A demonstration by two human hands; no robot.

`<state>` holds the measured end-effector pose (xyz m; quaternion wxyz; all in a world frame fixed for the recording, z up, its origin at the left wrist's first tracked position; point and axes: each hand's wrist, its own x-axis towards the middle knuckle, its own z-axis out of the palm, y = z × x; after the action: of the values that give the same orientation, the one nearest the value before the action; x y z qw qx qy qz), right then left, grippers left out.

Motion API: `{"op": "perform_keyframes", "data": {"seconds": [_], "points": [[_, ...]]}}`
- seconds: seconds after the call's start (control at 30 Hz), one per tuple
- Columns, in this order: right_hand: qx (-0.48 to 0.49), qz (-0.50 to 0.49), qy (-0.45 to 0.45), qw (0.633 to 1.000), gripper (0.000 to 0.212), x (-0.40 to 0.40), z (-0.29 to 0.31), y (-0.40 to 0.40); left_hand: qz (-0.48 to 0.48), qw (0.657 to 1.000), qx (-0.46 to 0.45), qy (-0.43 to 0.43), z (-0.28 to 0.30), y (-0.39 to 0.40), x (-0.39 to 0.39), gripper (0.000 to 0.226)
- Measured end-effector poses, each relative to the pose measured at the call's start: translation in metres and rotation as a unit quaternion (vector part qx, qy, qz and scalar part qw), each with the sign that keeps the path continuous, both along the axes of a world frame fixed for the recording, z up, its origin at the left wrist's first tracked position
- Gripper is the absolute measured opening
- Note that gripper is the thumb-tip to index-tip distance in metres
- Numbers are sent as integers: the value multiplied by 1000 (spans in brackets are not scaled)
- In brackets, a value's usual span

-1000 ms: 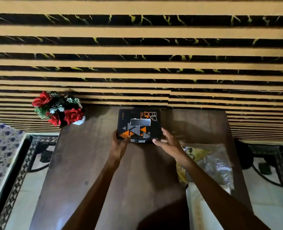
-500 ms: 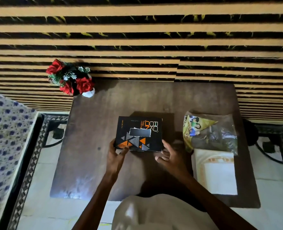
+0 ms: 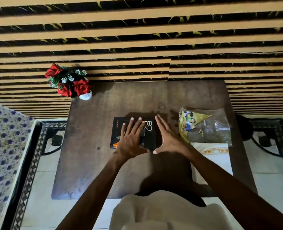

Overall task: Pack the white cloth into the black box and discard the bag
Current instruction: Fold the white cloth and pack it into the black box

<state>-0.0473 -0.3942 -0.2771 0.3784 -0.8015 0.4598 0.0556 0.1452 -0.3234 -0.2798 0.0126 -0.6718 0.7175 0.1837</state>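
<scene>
The black box (image 3: 150,135), closed and printed with orange triangles, lies flat in the middle of the dark wooden table (image 3: 94,146). My left hand (image 3: 131,138) lies flat on its lid with fingers straight and spread. My right hand (image 3: 168,138) stands open along the box's right edge, fingers straight, thumb at the near corner. To the right lies a clear plastic bag (image 3: 208,128) with a yellow printed corner. The folded white cloth (image 3: 215,161) with a gold pattern lies just in front of the bag, partly under it.
A white vase of red roses (image 3: 69,82) stands at the table's far left corner. A striped black and tan wall runs behind the table. A blue flowered fabric (image 3: 3,146) is at the left. My pale garment (image 3: 162,211) fills the bottom middle.
The box has come nearer to me on the table. My left hand moved from its near edge onto the lid; my right hand opened flat beside its right edge.
</scene>
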Motion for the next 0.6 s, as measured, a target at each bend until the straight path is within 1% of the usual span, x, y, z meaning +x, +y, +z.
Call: {"op": "perform_keyframes", "data": {"seconds": [0.07,0.17,0.27,0.4,0.6], "points": [[6,31,21,999,154,5,2,-8,-34,998,38,-29,-3,-13,-3,129],[9,42,36,998,155,10,-2,-13,-42,995,71,-52,-9,-22,0,132],[5,37,40,998,155,7,-3,-13,-32,995,83,-34,-10,-21,2,133],[-24,34,58,997,154,0,-2,-13,-23,995,93,-23,-10,-21,3,134],[-75,69,82,991,152,-2,3,-16,-18,996,85,-18,-7,-21,2,133]]}}
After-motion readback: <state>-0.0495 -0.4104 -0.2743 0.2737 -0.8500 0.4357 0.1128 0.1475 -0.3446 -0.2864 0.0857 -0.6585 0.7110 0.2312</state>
